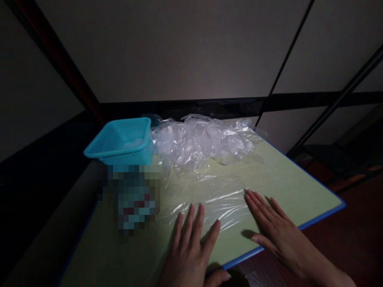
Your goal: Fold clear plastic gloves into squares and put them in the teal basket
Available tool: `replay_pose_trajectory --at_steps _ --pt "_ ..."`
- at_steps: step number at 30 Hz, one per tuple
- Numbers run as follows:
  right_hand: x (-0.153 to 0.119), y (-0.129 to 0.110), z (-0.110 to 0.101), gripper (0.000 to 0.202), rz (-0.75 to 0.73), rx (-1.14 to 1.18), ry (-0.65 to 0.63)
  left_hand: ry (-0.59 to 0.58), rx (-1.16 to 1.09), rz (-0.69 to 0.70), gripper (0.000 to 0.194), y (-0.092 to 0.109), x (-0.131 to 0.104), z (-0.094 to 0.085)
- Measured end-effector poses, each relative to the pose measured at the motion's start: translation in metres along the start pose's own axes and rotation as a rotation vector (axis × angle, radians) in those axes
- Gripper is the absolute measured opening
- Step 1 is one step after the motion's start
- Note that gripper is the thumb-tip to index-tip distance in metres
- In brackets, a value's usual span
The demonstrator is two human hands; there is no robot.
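Left hand [190, 251]: positioned at 6 o'clock, back upward. Fingers extended and spread, directed toward 12 o'clock; index finger angled toward 1 o'clock, thumb out toward 3 o'clock.

Right hand [281, 231]: positioned at 4 o'clock, back upward. Fingers extended toward 10–11 o'clock, little finger set apart; thumb separated, directed toward 10 o'clock. Right forearm [327, 267]: bare, extending toward 4 o'clock.

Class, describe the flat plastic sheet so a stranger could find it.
Find the pale, blue-edged table. On it, by the left hand and right hand, lies the clear plastic sheet. It is flat with fine wrinkles, unlike the bunched plastic heap behind it.
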State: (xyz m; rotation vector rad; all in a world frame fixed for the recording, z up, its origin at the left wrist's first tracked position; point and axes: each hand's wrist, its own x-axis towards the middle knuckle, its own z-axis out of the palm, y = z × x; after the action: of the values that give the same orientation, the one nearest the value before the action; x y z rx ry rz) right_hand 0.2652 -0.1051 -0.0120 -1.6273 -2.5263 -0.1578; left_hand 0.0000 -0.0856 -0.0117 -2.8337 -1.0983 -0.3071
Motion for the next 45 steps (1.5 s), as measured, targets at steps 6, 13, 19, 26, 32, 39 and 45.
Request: replay_pose_trajectory --at_steps 6,13,19,26,32,39,45 --pt "-0.01 0.015 0.006 0.075 0.155 0.014 0.048 -0.139 -0.089 -0.06 0.078 0.003 0.003 -0.008" --pt "-0.01 -0.012 -0.005 0.078 0.033 0.061 0.02 -0.175 -0.154 -0.108 0.077 0.005 0.004 -0.011" --pt "-0.021 -0.01 0.002 0.083 0.051 -0.022 0.076 -0.146 -0.121 -0.083 0.08 0.005 0.001 -0.013" --pt "-0.026 -0.005 0.003 0.081 0.092 -0.013 0.084 -0.12 -0.079 -0.075 0.083 0.003 0.001 -0.009" --pt "-0.034 -0.008 0.003 0.078 0.109 -0.041 0.088 -0.104 -0.034 -0.002 0.094 -0.001 -0.007 -0.006" --pt "-0.05 -0.009 0.005 0.072 0.092 -0.042 0.062 0.003 0.178 -0.004 0.069 0.011 -0.026 0.006" --pt "-0.041 -0.003 -0.005 0.063 0.185 -0.119 0.191 0.022 0.159 -0.086 0.066 0.022 -0.024 0.008"
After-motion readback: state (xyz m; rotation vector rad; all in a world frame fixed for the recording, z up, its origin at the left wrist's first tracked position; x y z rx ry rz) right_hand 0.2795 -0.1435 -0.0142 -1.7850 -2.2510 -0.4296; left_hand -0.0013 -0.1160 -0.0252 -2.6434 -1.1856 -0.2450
